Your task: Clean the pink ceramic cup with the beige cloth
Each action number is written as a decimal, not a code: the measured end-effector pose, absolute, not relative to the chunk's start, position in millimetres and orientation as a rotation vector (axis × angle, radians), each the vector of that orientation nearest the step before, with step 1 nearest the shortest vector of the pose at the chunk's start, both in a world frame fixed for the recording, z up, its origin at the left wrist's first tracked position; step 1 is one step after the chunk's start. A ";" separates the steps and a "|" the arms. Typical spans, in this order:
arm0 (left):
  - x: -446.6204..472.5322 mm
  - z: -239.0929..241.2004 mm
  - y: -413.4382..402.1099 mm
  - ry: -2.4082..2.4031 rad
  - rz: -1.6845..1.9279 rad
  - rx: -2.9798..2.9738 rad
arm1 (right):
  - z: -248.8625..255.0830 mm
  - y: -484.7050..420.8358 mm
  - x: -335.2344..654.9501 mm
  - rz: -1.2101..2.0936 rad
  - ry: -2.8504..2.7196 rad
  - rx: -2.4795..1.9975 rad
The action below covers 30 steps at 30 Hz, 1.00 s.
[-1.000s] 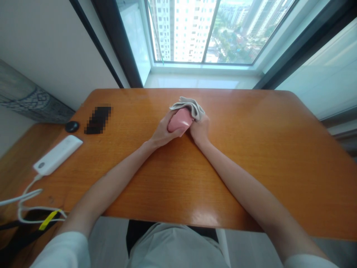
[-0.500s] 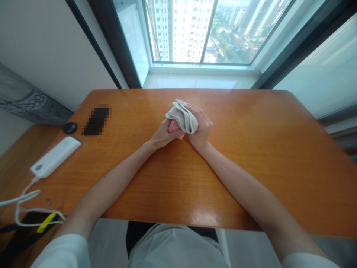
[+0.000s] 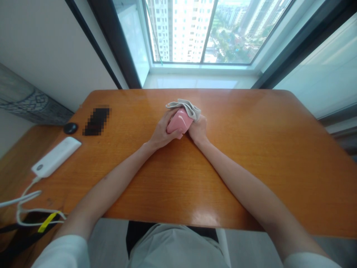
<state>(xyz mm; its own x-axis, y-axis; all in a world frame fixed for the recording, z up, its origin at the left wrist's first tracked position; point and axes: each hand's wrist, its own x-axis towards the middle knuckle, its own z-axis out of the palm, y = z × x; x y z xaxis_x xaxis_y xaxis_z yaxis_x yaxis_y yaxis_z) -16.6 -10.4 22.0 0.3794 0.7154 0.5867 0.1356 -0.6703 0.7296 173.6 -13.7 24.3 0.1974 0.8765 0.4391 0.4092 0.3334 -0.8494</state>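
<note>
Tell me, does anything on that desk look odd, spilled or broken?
Nothing stands out. The left hand holds a pink object while the right hand holds a grey cloth at its far side. The white power bank lies flat near the table edge, its cable trailing off loosely. No spill or damage shows.

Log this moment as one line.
left hand: holds pink object | right hand: holds grey cloth against it | surface: wooden table

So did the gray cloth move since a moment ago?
Yes. The gray cloth slid back off the pink thing, toward the window; before it covered most of it.
</note>
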 end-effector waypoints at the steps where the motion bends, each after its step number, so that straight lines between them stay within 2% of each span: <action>1: -16.2 21.9 -12.2 0.743 1.301 2.061 | 24.5 -15.5 172.4 0.475 -1.381 -1.277; 8: -13.4 23.3 -22.2 0.810 1.436 2.276 | 23.5 -21.5 172.8 0.255 -1.153 -1.423; 18: -12.4 19.8 -31.6 1.189 1.354 2.215 | 33.0 -37.9 167.3 0.182 -1.400 -1.329; 23: -15.1 20.8 -25.4 1.261 1.484 1.991 | 28.0 -29.9 168.1 0.275 -1.474 -1.305; 27: -19.4 16.6 -10.2 1.279 1.725 1.667 | 21.3 -22.9 166.7 0.466 -1.615 -1.189; 30: -21.7 13.7 -1.8 1.299 1.752 1.376 | 20.3 -23.5 164.7 0.510 -1.750 -1.160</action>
